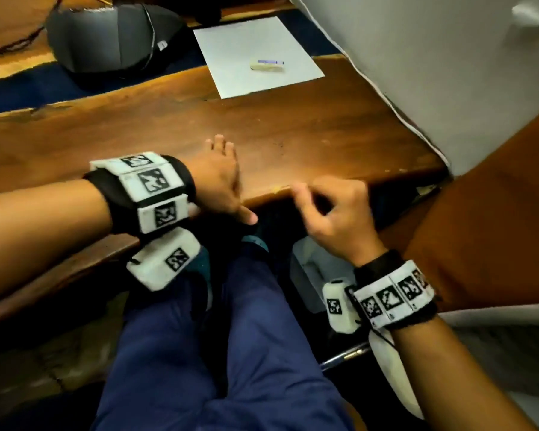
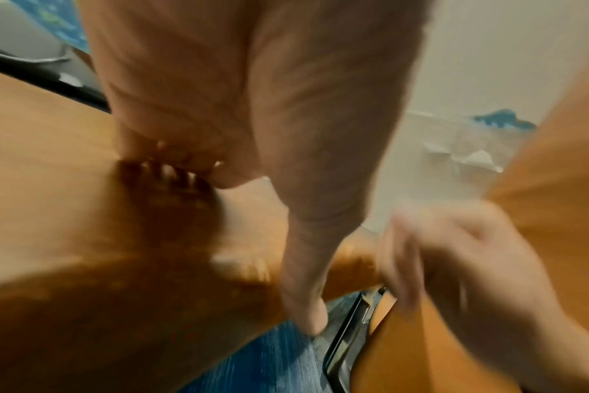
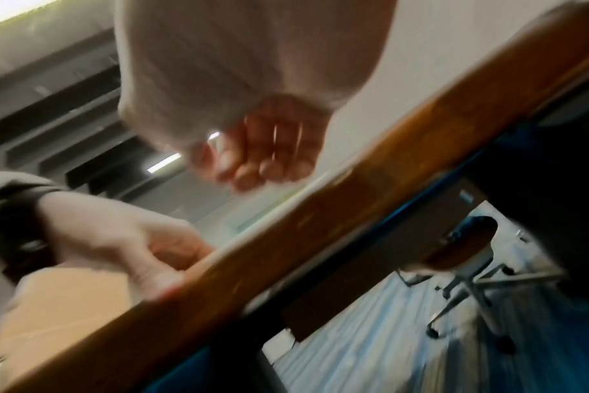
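seated at a wooden table (image 1: 293, 126). left hand (image 1: 218, 181) palm down on the top, right at the near edge, fingers straight and close together, pointing away across the wood, thumb stuck out past the edge over the lap; nothing gripped. right hand (image 1: 336, 209) just beside it to the right, over the same edge, blurred, fingers (image 3: 269, 167) curled in toward the palm with nothing between them; impossible to tell whether touching the wood or just above it. both hands near each other but apart. far across the top, well apart from both hands, a white sheet of paper (image 1: 231, 42) lying flat and a little askew, with a pale eraser (image 1: 266, 67) on it and a small purple-and-white stick (image 1: 270, 61) just behind the eraser, too small to name. to the left of the sheet, a dark grey soft case (image 1: 106, 38) with a thin cord across it. along the right side of the table, a white panel (image 1: 417, 57). round both wrists, marker bands (image 1: 143, 188) on black straps. below the near edge, blue trousers (image 1: 231, 337).
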The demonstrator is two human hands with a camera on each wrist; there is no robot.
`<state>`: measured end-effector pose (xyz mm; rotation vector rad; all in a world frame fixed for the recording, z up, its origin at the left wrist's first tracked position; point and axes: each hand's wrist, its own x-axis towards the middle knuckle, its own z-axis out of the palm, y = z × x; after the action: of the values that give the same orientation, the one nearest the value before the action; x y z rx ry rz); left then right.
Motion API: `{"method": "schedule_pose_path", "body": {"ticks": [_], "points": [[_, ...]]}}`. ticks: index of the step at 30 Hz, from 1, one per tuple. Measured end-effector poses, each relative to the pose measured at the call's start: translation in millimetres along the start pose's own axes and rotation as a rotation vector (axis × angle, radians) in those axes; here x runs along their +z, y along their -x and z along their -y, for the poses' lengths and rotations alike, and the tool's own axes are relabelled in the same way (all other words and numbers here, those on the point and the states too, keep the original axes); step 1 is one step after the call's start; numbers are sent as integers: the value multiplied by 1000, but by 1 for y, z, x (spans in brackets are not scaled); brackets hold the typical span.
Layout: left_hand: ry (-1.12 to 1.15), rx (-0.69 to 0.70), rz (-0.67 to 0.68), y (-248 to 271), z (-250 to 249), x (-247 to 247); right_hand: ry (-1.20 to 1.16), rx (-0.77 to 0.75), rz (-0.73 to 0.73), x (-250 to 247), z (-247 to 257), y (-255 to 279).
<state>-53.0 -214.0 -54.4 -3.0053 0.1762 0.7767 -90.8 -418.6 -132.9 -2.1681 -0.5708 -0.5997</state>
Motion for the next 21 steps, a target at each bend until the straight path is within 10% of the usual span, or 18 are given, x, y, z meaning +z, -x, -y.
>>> {"method": "schedule_pose_path", "body": {"ticks": [5,13,21], "points": [[-92,115,-62,1,13,-19,394,450,1137,64,-59,55],[-186,166,-124,-9,23,-13,442,983,995,136,-176,132],[-241,136,-132,-16,34,-3,481,1110,1082,182,-223,194]]}}
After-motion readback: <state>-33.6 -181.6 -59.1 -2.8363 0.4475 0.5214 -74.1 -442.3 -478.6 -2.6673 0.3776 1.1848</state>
